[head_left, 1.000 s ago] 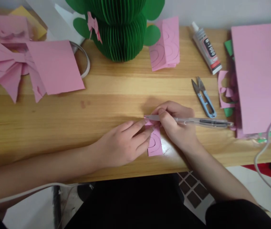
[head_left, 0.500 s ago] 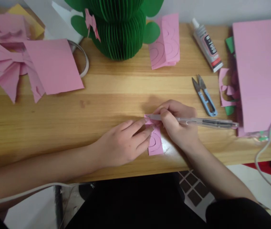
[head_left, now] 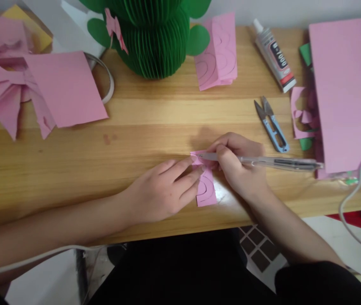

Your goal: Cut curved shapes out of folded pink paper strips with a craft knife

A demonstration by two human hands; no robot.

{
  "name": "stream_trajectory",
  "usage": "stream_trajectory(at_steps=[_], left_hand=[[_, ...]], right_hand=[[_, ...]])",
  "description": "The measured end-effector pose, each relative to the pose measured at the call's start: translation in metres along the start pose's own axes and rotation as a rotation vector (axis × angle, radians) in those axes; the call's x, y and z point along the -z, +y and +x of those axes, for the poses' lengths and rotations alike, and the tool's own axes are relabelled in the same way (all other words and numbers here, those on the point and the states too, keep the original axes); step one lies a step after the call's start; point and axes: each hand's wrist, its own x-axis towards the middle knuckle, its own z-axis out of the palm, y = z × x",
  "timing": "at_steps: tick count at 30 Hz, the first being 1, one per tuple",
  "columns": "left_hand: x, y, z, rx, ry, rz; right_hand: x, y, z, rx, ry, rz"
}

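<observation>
A small pink paper piece [head_left: 206, 189] with curved pen lines lies near the front edge of the wooden table [head_left: 142, 140]. My left hand [head_left: 163, 190] lies flat on its left side, fingers stretched out and pressing it down. My right hand [head_left: 236, 163] is closed around a clear pen [head_left: 269, 162], whose tip rests on the paper's upper end. The pen's barrel points to the right.
A green honeycomb paper cactus [head_left: 153, 36] stands at the back. Pink sheets [head_left: 66, 87], a pink bow [head_left: 2, 93], folded pink pieces [head_left: 217, 53], a glue tube [head_left: 274, 55], blue snips [head_left: 271, 123] and a big pink sheet [head_left: 348, 89] lie around. A white cable [head_left: 358, 186] hangs right.
Both hands stay on the small pink piece; the pen tip has barely moved. The view has shifted a little, so things sit slightly higher and further left.
</observation>
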Motion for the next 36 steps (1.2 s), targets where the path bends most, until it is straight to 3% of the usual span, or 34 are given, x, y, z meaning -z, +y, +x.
stream_trajectory(at_steps=[36], left_hand=[[-0.0012,-0.003,-0.0005,-0.029,-0.011,-0.03]], right_hand=[[0.0011,-0.0019,-0.0016,0.043,0.009,-0.041]])
